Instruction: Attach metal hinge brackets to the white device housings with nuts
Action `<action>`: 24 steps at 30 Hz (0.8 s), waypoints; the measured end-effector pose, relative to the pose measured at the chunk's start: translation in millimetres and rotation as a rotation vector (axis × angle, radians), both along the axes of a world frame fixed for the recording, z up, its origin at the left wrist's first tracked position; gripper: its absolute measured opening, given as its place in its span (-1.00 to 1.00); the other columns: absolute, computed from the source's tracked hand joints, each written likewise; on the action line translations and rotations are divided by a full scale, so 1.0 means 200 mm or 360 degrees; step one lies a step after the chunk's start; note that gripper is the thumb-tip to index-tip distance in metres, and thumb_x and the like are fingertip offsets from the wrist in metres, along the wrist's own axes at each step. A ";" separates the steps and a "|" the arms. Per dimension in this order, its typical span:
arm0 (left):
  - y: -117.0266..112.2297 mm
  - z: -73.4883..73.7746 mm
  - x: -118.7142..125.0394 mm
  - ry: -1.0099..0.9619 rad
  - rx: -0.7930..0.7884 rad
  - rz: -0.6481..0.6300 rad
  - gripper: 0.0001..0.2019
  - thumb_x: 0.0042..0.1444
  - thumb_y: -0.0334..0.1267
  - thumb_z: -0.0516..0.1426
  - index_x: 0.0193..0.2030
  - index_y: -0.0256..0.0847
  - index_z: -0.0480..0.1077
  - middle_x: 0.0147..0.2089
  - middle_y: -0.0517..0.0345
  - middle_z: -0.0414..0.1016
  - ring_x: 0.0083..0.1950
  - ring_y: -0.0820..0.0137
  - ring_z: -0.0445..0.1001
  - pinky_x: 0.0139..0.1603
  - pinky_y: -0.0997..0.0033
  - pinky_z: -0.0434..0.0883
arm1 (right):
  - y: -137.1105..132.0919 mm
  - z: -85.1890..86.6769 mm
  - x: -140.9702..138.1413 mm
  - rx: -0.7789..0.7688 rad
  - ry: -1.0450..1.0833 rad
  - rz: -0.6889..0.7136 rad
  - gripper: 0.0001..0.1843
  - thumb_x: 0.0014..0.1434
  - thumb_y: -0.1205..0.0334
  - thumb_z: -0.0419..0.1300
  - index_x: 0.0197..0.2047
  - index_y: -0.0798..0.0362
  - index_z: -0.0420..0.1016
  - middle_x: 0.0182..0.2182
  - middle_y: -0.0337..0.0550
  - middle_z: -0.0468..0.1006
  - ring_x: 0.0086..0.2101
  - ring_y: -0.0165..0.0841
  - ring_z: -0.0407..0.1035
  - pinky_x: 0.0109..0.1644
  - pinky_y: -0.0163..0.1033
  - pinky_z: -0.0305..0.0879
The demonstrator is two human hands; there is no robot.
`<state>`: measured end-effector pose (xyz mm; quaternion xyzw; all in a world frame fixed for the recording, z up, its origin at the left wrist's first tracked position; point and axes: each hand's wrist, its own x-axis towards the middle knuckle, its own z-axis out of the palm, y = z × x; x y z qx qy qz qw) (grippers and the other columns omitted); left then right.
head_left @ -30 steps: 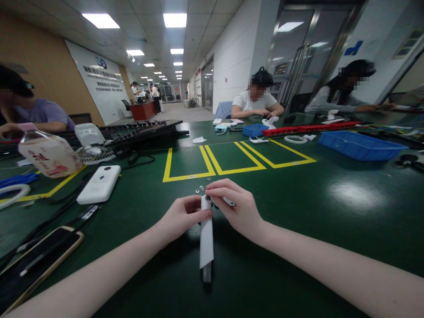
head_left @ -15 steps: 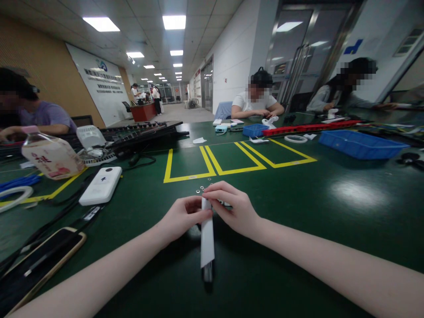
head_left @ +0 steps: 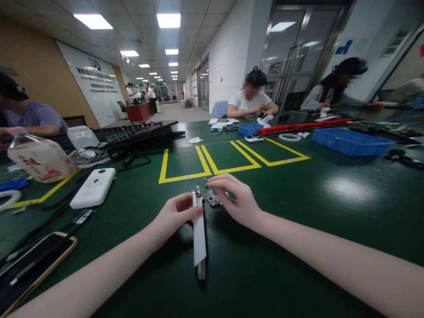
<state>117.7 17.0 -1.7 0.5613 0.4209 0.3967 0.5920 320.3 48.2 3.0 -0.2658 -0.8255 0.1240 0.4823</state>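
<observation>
My left hand (head_left: 177,216) grips a long narrow bar (head_left: 199,234), white along most of its length with a dark glossy near end, holding it close to its far end. A small shiny metal piece (head_left: 198,193) shows at that far end. My right hand (head_left: 240,201) is just right of the bar, fingers curved forward and apart from the thumb, with nothing visible held. Beside and partly behind its fingers lies a grey metal bracket with holes (head_left: 212,198). Several small nuts or washers (head_left: 198,188) lie beyond the bar, close to my right fingertips.
Left on the green table are a phone (head_left: 36,269), a white power bank (head_left: 93,187), cables and a bottle (head_left: 41,157). Yellow tape (head_left: 185,178) outlines areas ahead. Blue trays (head_left: 353,142) and a red strip (head_left: 304,126) lie farther right; other people sit around.
My right hand has come away from the bar's far end, uncovering the metal piece there and the bracket. My left hand keeps its hold; the whole view has shifted slightly.
</observation>
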 end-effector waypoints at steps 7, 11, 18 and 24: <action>-0.01 0.02 -0.02 -0.0050 -0.0092 -0.0019 -0.66 -0.03 -0.21 0.29 -0.10 -0.23 0.43 -0.06 0.04 0.50 -0.02 0.26 0.44 0.02 0.32 0.34 | 0.22 -0.06 0.08 -0.0503 -0.0335 -0.0334 -0.71 0.13 0.43 0.12 -0.11 0.05 0.57 -0.20 -0.07 0.56 -0.16 -0.28 0.40 -0.01 -0.09 0.29; -0.02 0.04 -0.02 -0.0103 -0.0145 -0.0020 -0.63 -0.06 -0.23 0.31 -0.08 -0.22 0.43 -0.04 0.04 0.51 -0.01 0.27 0.44 0.04 0.31 0.32 | 0.27 -0.08 0.07 -0.0511 -0.0573 -0.0269 -0.71 0.12 0.36 0.18 -0.08 0.00 0.58 -0.19 -0.08 0.53 -0.13 -0.28 0.37 0.01 -0.10 0.23; -0.01 0.03 -0.02 -0.0192 -0.0172 -0.0105 -0.51 -0.07 -0.22 0.32 0.04 -0.24 0.39 0.01 -0.07 0.51 -0.06 0.25 0.47 -0.07 0.33 0.35 | 0.35 -0.07 0.03 -0.0473 -0.0594 -0.0120 -0.85 0.08 0.35 0.23 -0.25 0.07 0.61 -0.37 -0.17 0.46 -0.31 -0.39 0.31 -0.17 -0.27 0.18; -0.02 0.04 -0.02 -0.0225 -0.0189 -0.0147 -0.53 -0.03 -0.26 0.30 0.06 -0.22 0.38 0.02 -0.06 0.51 -0.05 0.25 0.47 -0.07 0.33 0.34 | 0.44 -0.07 -0.02 -0.0586 -0.0513 -0.0063 -0.89 0.05 0.32 0.23 -0.31 0.14 0.55 -0.48 -0.27 0.42 -0.49 -0.51 0.21 -0.37 -0.37 0.12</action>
